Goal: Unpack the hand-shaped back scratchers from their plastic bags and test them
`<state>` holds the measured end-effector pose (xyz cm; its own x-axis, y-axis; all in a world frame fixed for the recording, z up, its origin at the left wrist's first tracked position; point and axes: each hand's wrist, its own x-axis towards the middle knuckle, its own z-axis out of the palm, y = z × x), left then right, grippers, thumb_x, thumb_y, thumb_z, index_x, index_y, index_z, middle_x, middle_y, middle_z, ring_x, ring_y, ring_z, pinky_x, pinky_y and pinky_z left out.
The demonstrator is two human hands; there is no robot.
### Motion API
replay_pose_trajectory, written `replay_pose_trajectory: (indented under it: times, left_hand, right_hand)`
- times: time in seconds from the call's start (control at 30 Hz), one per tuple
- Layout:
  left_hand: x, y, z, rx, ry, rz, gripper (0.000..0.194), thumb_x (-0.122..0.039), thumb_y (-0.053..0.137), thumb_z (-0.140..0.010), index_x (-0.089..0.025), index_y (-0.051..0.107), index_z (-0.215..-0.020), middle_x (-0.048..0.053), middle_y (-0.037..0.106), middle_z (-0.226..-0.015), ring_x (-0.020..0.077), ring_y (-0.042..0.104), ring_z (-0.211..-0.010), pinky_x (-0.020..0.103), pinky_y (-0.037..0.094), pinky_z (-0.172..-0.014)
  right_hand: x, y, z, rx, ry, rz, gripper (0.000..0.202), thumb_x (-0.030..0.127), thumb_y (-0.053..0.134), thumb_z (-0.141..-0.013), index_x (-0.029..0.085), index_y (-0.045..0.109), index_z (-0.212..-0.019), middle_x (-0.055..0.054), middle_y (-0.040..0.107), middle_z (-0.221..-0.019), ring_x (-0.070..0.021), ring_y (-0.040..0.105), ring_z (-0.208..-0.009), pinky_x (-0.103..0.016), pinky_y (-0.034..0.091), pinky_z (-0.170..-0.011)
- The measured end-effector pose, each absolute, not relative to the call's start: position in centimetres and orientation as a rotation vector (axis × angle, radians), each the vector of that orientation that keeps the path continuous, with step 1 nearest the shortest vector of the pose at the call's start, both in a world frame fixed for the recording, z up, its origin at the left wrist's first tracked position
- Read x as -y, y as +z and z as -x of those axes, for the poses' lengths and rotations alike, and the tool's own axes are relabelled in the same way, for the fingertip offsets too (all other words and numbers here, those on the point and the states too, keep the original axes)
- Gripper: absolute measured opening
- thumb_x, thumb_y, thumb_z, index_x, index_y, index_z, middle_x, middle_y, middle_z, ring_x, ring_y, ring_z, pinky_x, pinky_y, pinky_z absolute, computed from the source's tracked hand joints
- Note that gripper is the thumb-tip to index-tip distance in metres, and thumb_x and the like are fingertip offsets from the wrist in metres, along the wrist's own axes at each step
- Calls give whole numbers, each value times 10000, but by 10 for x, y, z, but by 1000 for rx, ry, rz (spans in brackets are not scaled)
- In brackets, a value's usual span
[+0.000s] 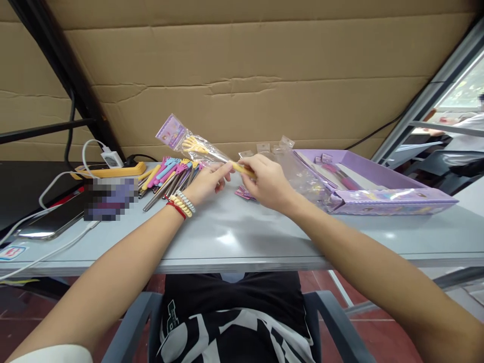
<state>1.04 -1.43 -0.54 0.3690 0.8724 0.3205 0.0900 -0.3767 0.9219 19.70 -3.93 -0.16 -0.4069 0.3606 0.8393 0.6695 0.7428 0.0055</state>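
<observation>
A yellow hand-shaped back scratcher point(195, 145) lies slanted inside a clear plastic bag with a purple header card point(172, 132), its head pointing up and left. My right hand point(266, 181) is closed round its yellow handle at the lower end. My left hand point(212, 182) pinches the same back scratcher just left of there, at the bag's lower part. Beside my left hand lies a pile of loose back scratchers point(166, 176) in pink, blue and yellow with metal rods. Small purple cards point(245, 192) lie on the table, partly hidden by my right hand.
Clear plastic bags point(302, 174) are heaped right of my right hand, against a purple display box point(397, 201) holding a few items. A yellow power strip point(132, 169), white cables and a phone point(56, 217) occupy the left. A cardboard wall point(245, 60) closes off the back.
</observation>
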Motion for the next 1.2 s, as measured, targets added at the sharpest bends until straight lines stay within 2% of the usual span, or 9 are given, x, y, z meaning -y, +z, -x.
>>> replay_pose_trajectory:
  times: [0.17, 0.27, 0.47, 0.57, 0.67, 0.9, 1.1, 1.2]
  left_hand:
    - [13, -7, -13, -832, 1180, -1632, 379, -507, 672, -781, -172, 547, -653, 0, 518, -612, 88, 456, -504, 244, 361, -474]
    - [10, -5, -9, -821, 1220, -1579, 354, -474, 685, -780, -169, 555, -657, -3, 520, -613, 83, 457, -498, 237, 362, -464]
    - [4, 6, 3, -876, 1418, -1355, 348, -439, 727, -768, -179, 509, -689, -24, 550, -620, 59, 443, -437, 215, 329, -411]
    - [5, 10, 6, -865, 1457, -1288, 341, -426, 738, -764, -183, 505, -708, -34, 557, -600, 58, 438, -420, 213, 325, -399]
    - [7, 12, 5, -853, 1451, -1273, 350, -427, 762, -738, -183, 512, -729, -34, 573, -601, 61, 449, -423, 212, 328, -396]
    - [6, 9, 4, -844, 1368, -1311, 384, -453, 782, -705, -185, 506, -725, -35, 567, -580, 75, 471, -426, 223, 342, -411]
    - [6, 8, 6, -848, 1324, -1345, 346, -474, 730, -734, -177, 557, -769, 21, 656, -692, 98, 539, -489, 228, 387, -442]
    - [8, 10, 5, -866, 1298, -1368, 366, -503, 717, -735, -173, 561, -766, 33, 663, -693, 91, 519, -474, 233, 404, -447]
  right_hand:
    - [42, -18, -198, 2066, -274, 763, 259, 158, 535, -855, 187, 566, -1110, -77, 670, -922, -164, 608, -765, -289, 481, -659]
    - [48, -15, -205, 2089, -210, 800, 347, 185, 582, -800, 182, 551, -1146, -96, 667, -985, -178, 608, -785, -307, 495, -662]
    - [48, -6, -221, 2097, -205, 832, 130, 153, 575, -695, 192, 623, -810, -48, 636, -777, -162, 559, -688, -288, 442, -617]
    - [46, -7, -222, 2115, -152, 909, 65, 177, 590, -713, 183, 649, -740, -41, 636, -738, -146, 543, -645, -284, 419, -618]
    - [45, -8, -219, 2090, -151, 1024, 109, 173, 582, -745, 172, 679, -695, -51, 644, -738, -142, 543, -643, -281, 406, -623]
    - [42, -6, -220, 2056, -136, 1087, 162, 227, 619, -801, 181, 773, -786, -57, 665, -750, -132, 507, -619, -280, 389, -619]
    - [39, -9, -221, 2041, -168, 1122, 164, 218, 629, -784, 177, 782, -826, -63, 662, -757, -137, 500, -614, -289, 397, -614]
    - [38, -8, -221, 2001, -173, 1141, 143, 234, 645, -776, 178, 771, -812, -61, 657, -755, -134, 489, -595, -289, 391, -599]
